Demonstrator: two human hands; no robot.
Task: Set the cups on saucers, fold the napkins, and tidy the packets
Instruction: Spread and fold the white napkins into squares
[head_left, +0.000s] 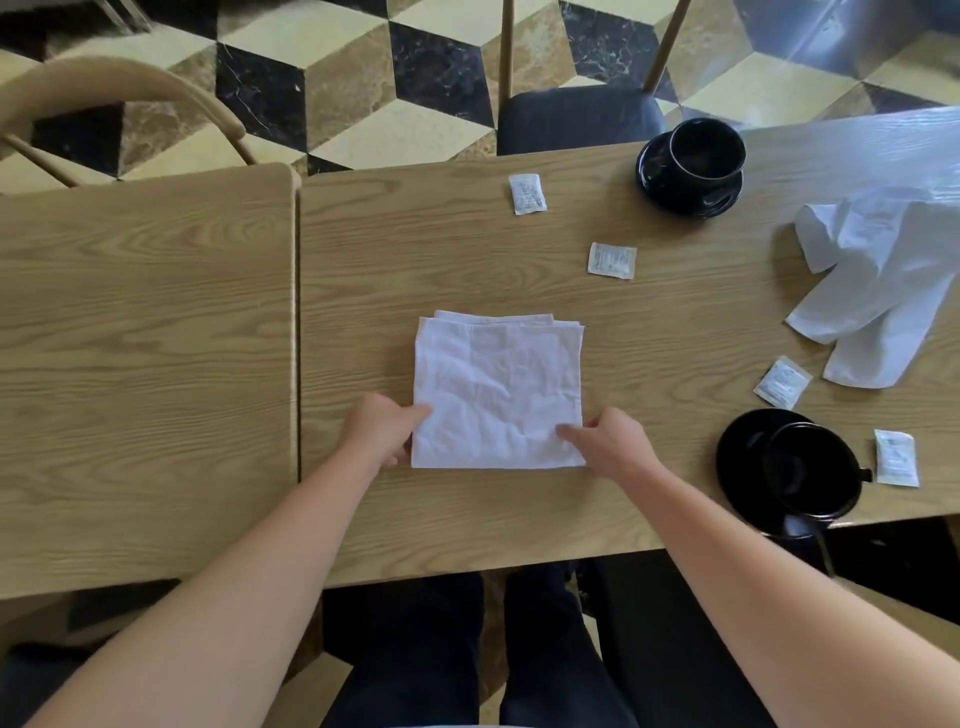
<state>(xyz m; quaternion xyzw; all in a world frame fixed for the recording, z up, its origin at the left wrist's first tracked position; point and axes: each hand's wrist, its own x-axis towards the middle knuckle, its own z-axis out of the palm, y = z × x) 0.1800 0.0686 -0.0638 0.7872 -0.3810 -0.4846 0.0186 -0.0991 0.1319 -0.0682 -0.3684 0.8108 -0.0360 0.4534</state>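
Note:
A white napkin (496, 392) lies folded into a square in the middle of the table. My left hand (382, 428) pinches its near left corner, and my right hand (608, 441) pinches its near right corner. A second white napkin (878, 291) lies crumpled at the right. A black cup (706, 156) stands on a black saucer (652, 179) at the far side. Another black cup (810, 470) sits on a saucer (740, 447) at the near right edge. Several white packets lie scattered: packet (527, 194), packet (612, 260), packet (782, 382), packet (895, 458).
The wooden table (675, 338) adjoins a second table (145, 364) on the left, with a narrow seam between them. A chair with a dark seat (579, 117) stands at the far side, and a curved wooden chair back (119, 83) is at the far left.

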